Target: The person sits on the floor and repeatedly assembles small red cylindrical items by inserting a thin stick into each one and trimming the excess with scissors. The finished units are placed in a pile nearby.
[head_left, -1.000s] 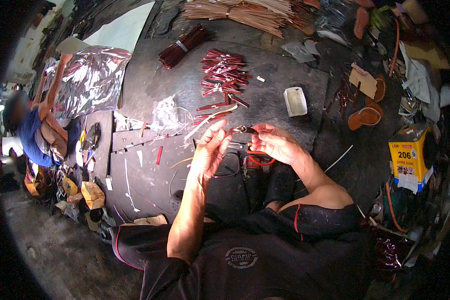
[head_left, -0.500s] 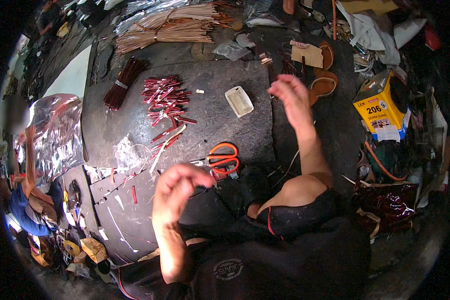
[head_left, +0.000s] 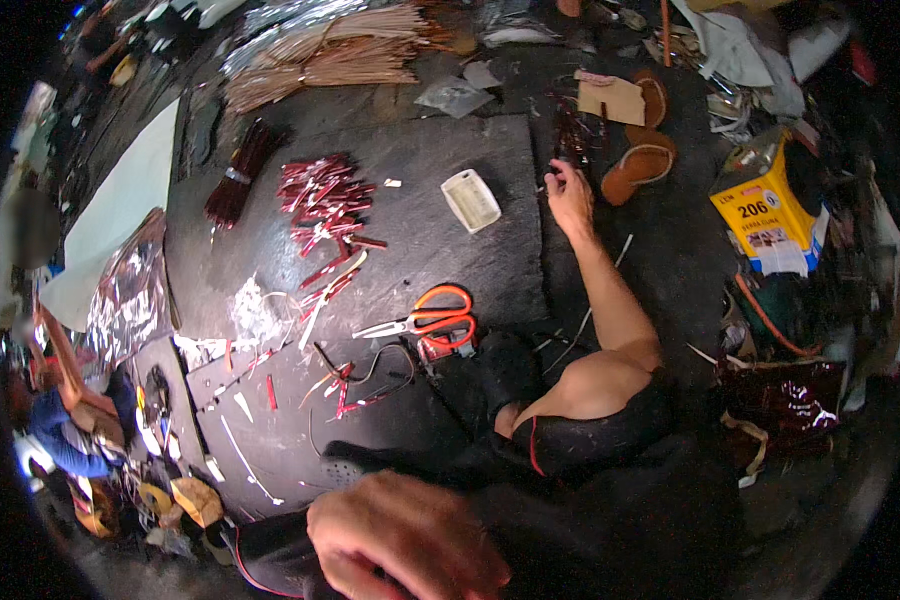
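Looking down from the head view, I have a broad, scuffed dark surface spread ahead. Toward its far side lies a thick bundle of pale tan strips; off to the right is a blocky yellow-and-blue container. Left of centre sits a loose heap of glossy dark-red pieces. Orange-handled metal scissors lie crosswise in the near middle, blades to the left.

My left hand is low at the bottom edge, close to the lens and blurred, fingers bent; I cannot tell whether they hold anything. My right hand reaches well forward, fingers partly curled, thumb and index near each other; I cannot tell whether anything is pinched there. A flat brown sandal lies just right of it, and a shallow white rectangular tray to its left, apart.

Just ahead of the right fingertips is a clump of slender dark-red strips, its long axis running roughly away from me. Contact is unclear. The right hand is far nearer to it than the left.
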`<state>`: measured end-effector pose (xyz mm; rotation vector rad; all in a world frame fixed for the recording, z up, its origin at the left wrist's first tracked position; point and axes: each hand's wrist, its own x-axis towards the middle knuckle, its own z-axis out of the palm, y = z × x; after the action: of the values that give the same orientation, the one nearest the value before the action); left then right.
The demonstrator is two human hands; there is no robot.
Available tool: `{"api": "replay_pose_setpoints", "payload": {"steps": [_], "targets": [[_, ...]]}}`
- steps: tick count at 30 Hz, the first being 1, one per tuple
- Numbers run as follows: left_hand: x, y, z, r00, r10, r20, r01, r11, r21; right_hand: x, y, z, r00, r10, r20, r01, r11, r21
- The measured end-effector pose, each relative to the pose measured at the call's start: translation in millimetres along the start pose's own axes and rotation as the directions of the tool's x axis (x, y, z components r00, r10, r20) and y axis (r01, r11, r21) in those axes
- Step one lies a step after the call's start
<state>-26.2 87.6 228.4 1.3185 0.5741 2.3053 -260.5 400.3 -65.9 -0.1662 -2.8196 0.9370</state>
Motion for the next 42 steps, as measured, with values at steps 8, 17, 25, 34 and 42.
{"api": "replay_pose_setpoints", "payload": {"steps": [8, 17, 25, 34, 42], "targets": [[54.7, -60.2, 45.2, 0.65, 0.666, -0.367, -0.738, 0.668, -0.094, 31.0, 16.0, 16.7, 0.997, 0.01, 0.073, -0.004, 0.996, -0.085], [-4.4, 41.7, -0.1, 0.464, 0.549, -0.695, -0.115, 0.815, 0.567, -3.2, -58.7, -29.9, 0.921, -0.301, -0.246, 0.28, 0.953, -0.116], [-142.8, 16.5, -33.2, -0.305, 0.574, -0.76, 0.431, 0.795, 0.427, -98.2, -191.3, 48.5, 0.666, -0.71, 0.229, 0.544, 0.673, 0.501], [-237.6, -60.6, -57.7, -0.221, 0.182, -0.958, 0.797, 0.6, -0.07, -144.3, -200.5, 153.1, 0.34, -0.87, 0.357, 0.812, 0.462, 0.355], [-230.8, -49.5, -56.5, -0.178, 0.136, -0.975, 0.86, 0.503, -0.087, -144.4, -207.5, 183.4, 0.459, -0.777, 0.431, 0.745, 0.601, 0.289]]}}
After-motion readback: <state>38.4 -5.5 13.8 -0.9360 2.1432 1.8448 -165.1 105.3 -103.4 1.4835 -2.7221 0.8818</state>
